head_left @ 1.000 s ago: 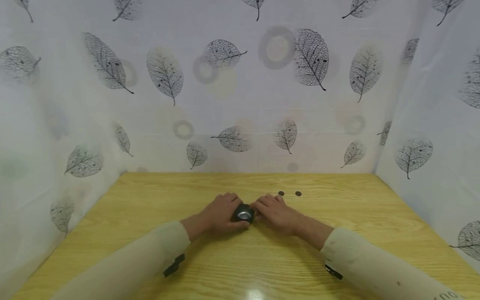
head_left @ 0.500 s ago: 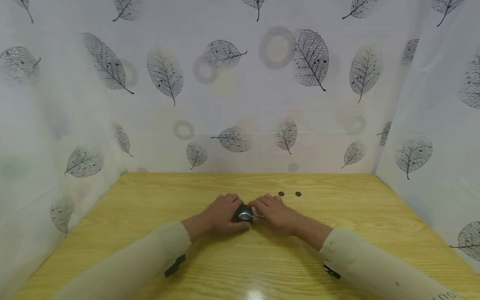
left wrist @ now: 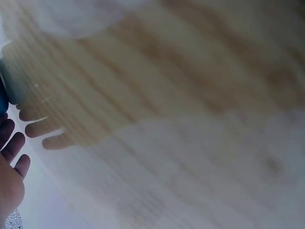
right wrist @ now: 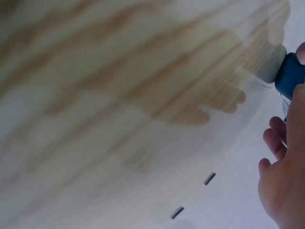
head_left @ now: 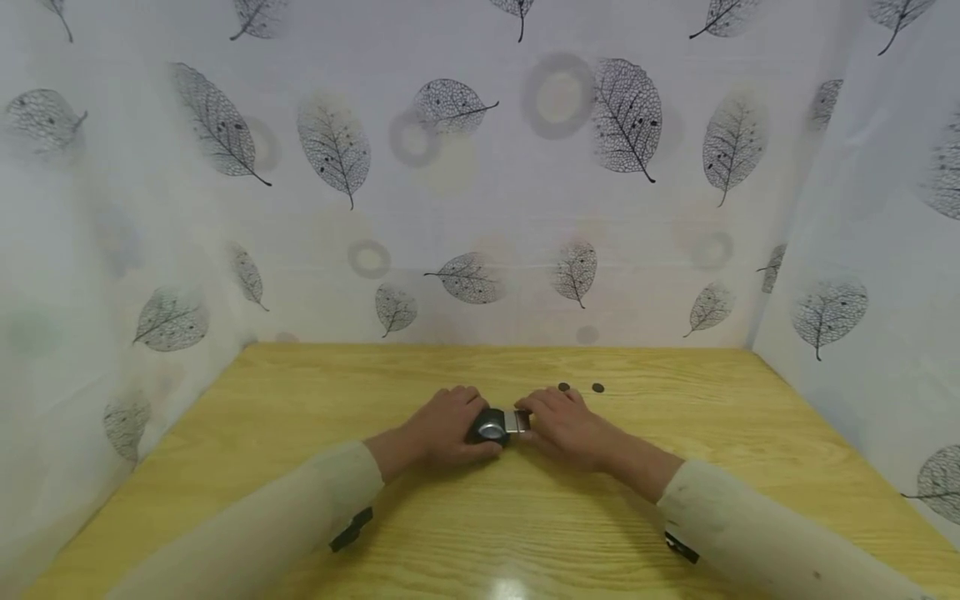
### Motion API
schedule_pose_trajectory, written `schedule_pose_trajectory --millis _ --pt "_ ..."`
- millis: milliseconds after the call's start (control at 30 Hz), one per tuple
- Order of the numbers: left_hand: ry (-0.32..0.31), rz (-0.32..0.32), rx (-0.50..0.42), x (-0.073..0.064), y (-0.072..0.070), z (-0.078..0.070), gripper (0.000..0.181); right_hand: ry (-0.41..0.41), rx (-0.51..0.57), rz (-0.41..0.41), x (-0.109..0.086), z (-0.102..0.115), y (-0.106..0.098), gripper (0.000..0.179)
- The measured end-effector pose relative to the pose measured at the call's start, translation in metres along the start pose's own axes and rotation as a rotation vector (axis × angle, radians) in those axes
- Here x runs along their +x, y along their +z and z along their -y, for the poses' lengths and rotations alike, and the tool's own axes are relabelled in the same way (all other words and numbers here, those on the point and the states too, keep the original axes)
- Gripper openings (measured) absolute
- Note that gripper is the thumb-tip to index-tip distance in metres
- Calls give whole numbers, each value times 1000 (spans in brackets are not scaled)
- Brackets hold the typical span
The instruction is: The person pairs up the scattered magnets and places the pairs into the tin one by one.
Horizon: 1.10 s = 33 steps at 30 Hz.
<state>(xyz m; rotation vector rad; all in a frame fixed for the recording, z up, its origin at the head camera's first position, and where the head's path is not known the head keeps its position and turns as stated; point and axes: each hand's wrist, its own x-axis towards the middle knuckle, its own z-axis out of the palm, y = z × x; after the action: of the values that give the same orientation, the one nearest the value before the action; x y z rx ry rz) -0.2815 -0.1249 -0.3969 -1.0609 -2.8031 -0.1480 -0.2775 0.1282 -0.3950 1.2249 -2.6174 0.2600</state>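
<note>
In the head view, my left hand [head_left: 444, 429] grips a small dark rounded case [head_left: 491, 427] with a silver oval on top, fingers on its far side and thumb on its near side. A flat silver piece [head_left: 513, 422] sticks out of its right end. My right hand [head_left: 566, 427] pinches the outer end of that piece with thumb and fingertips. In the right wrist view, the case [right wrist: 289, 78] looks blue beside my right hand [right wrist: 288, 176]. The left wrist view catches only part of my left hand [left wrist: 9, 179] and a blue edge of the case [left wrist: 3, 98].
Two small dark discs [head_left: 597, 387] lie on the wooden table [head_left: 495, 517], just beyond my right hand. Sheets with leaf prints [head_left: 480, 208] hang behind the table and along both sides. The glossy tabletop mirrors the hands.
My right hand has moved slightly right, away from the case, and the flat silver piece now shows between the hands. My left hand still holds the case in nearly the same place.
</note>
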Motion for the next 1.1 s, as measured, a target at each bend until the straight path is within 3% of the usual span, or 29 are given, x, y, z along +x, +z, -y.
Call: schedule_pose_trajectory --millis 433,1100 --pt "16 -10 -5 2 0 0 64 -123 -17 -81 -1 -3 -1 28" --pt "0 20 -16 2 -2 -2 65 -126 -17 -69 8 5 -4 29"
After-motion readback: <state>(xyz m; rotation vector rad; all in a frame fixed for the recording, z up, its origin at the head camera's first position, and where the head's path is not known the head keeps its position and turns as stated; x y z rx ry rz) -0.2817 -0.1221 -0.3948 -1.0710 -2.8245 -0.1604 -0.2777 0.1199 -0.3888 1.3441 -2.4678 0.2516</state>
